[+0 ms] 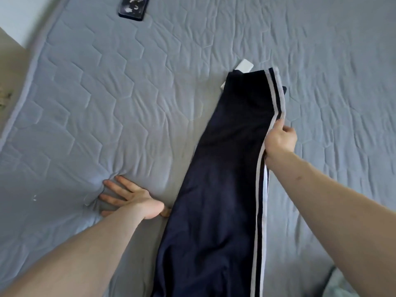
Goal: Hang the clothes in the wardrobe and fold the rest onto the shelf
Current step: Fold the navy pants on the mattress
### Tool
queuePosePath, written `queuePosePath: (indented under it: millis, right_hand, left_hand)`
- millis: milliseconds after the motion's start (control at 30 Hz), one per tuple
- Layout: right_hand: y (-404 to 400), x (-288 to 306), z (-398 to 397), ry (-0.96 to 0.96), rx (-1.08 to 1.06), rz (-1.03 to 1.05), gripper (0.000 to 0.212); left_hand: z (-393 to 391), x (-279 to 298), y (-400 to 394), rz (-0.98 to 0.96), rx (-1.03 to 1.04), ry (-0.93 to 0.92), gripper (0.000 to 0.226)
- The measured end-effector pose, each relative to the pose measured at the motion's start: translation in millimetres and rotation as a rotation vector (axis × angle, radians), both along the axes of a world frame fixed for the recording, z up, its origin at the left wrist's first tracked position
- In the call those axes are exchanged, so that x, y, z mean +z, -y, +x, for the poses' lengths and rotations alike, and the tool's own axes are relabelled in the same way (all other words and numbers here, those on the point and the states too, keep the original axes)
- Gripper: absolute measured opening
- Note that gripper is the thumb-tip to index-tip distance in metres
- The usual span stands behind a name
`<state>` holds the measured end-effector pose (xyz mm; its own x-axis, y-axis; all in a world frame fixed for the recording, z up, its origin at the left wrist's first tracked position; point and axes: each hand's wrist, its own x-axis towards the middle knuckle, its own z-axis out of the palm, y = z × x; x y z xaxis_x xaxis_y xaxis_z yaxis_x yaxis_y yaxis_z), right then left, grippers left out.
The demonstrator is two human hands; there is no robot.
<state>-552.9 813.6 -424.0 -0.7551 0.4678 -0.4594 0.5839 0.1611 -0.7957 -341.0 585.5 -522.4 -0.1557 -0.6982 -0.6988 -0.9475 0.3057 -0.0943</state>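
Lying lengthwise on the bed (150, 93): dark trousers (218, 189) with white side stripes. Right hand (279, 140) pinching the striped edge, lifting it a little. Left hand (130, 199) spread flat, pressing the bed just beside the trousers. Phone (134, 7) far off; white thing (244, 66) under the far end.

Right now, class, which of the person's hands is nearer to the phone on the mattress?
Left. The left hand presses the mattress below the phone, same side. The right hand pinches the trousers, farther across.
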Motion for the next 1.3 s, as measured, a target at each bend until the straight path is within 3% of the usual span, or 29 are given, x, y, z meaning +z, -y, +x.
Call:
queuePosePath:
  millis: [100, 267, 433, 667, 733, 833, 867, 967, 1067, 1167, 1300]
  right_hand:
    - [-17, -19, 16, 0.103, 0.110, 0.106, 0.047]
    - [-25, -41, 42, 0.046, 0.230, 0.204, 0.035]
    - [-28, -39, 50, 0.032, 0.212, 0.243, 0.049]
    - [-48, -58, 184, 0.118, 0.285, 0.283, 0.053]
    - [-60, -65, 231, 0.113, 0.213, 0.273, 0.044]
    - [-81, -67, 288, 0.153, 0.149, 0.235, 0.026]
    - [-89, -67, 304, 0.185, 0.159, 0.219, 0.024]
    - [-105, -60, 343, 0.250, 0.262, 0.185, 0.022]
    - [-112, -50, 375, 0.298, 0.347, 0.176, 0.020]
    - [-116, -43, 408, 0.406, 0.418, 0.159, 0.017]
    - [-116, -31, 454, 0.533, 0.373, 0.045, 0.024]
  left_hand:
    - [0, 0, 1, 0.018, 0.013, 0.024, 0.130]
    - [2, -4, 5, 0.053, 0.058, 0.043, 0.169]
    - [3, -17, 8, 0.031, 0.075, -0.042, 0.158]
    - [6, -29, 19, 0.097, 0.057, -0.133, 0.179]
    - [3, -22, 18, 0.088, 0.048, -0.168, 0.165]
    - [9, -7, 7, -0.070, 0.030, -0.197, 0.113]
    - [14, -5, 4, -0.099, -0.009, -0.182, 0.113]
    - [47, 10, 0, -0.022, -0.229, -0.115, 0.161]
    - [107, 15, -2, -0.020, -0.521, -0.222, 0.131]
    - [161, 25, -11, 0.007, -0.683, -0.301, 0.107]
    - [239, 45, -42, 0.118, -0.607, -0.463, 0.088]
